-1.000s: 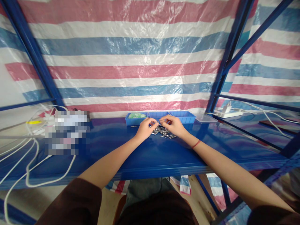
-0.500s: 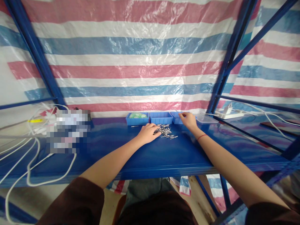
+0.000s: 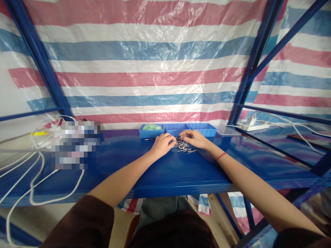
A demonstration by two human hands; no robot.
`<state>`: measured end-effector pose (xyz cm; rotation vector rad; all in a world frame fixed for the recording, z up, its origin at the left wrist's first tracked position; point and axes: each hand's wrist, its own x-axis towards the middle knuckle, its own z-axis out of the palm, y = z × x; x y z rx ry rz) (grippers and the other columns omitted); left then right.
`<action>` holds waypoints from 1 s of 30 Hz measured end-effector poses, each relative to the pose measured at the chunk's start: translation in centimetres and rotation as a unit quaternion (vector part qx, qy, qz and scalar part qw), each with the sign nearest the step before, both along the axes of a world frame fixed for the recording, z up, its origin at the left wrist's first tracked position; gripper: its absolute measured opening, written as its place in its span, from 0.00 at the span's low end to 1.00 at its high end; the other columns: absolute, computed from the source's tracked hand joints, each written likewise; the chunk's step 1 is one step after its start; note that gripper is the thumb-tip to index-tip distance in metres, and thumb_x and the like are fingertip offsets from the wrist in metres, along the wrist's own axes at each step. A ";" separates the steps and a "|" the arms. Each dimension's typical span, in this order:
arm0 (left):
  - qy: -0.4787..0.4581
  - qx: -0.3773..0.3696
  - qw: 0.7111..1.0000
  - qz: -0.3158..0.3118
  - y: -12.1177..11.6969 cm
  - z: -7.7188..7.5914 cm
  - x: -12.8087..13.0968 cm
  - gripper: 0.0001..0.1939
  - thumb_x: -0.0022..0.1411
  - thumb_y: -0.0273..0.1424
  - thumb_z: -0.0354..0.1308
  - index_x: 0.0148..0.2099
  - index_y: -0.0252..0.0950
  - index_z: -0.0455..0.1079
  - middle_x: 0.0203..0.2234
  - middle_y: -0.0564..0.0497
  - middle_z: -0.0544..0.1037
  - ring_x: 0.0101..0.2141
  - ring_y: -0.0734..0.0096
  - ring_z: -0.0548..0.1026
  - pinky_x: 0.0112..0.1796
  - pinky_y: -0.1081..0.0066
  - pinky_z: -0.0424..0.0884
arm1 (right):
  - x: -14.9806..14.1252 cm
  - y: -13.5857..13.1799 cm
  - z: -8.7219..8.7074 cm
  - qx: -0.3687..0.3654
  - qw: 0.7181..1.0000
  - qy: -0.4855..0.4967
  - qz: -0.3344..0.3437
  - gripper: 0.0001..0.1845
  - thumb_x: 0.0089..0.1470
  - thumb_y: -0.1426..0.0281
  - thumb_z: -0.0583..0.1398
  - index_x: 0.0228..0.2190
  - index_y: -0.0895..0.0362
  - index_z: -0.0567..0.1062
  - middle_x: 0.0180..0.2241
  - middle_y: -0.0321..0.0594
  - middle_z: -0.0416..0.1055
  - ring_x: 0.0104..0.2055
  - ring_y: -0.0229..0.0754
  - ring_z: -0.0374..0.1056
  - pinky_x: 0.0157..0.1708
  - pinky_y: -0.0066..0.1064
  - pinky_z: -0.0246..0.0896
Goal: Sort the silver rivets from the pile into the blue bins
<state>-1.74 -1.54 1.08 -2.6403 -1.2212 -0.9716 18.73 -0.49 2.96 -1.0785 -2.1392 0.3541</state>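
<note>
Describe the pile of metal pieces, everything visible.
The pile is loose: many thin, rod-like pieces, silvery and shiny with dark parts, metal by the look. They lie roughly flat on the blue table, pointing various ways, in front of the middle blue bin. The left hand covers its left edge; the right hand reaches over its far right side. Contact and finer detail can't be told.

The bare tabletop (image 3: 162, 172) leaves a way in at lower centre of the frame, between the forearms, while bins (image 3: 203, 130) block the far edge and cords (image 3: 34, 175) clutter the left.
</note>
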 end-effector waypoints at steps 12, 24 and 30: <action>-0.186 -0.082 0.977 -0.059 -0.5 0.7 0.6 0.08 0.58 0.33 0.54 0.36 0.36 0.72 0.32 0.52 0.78 0.34 0.70 0.75 0.38 0.74 0.67 | -2.1 -1.4 0.3 -0.059 0.984 0.145 0.085 0.18 0.47 0.58 0.59 0.32 0.60 0.74 0.27 0.41 0.72 0.25 0.36 0.63 0.26 0.29 0.58; -0.218 -0.118 0.966 -0.077 0.1 0.0 0.7 0.09 0.56 0.35 0.56 0.37 0.36 0.70 0.32 0.50 0.79 0.35 0.69 0.76 0.40 0.72 0.68 | -2.6 -1.4 0.2 -0.002 0.987 0.150 0.058 0.18 0.48 0.56 0.58 0.29 0.60 0.74 0.27 0.41 0.72 0.24 0.35 0.61 0.26 0.29 0.58; -0.210 -0.138 0.964 -0.085 0.2 -0.1 0.7 0.10 0.58 0.35 0.53 0.38 0.35 0.71 0.33 0.50 0.78 0.35 0.69 0.75 0.38 0.73 0.68 | -2.7 -1.4 0.1 0.037 0.989 0.141 0.035 0.18 0.48 0.58 0.58 0.32 0.60 0.75 0.29 0.41 0.73 0.24 0.34 0.62 0.26 0.28 0.57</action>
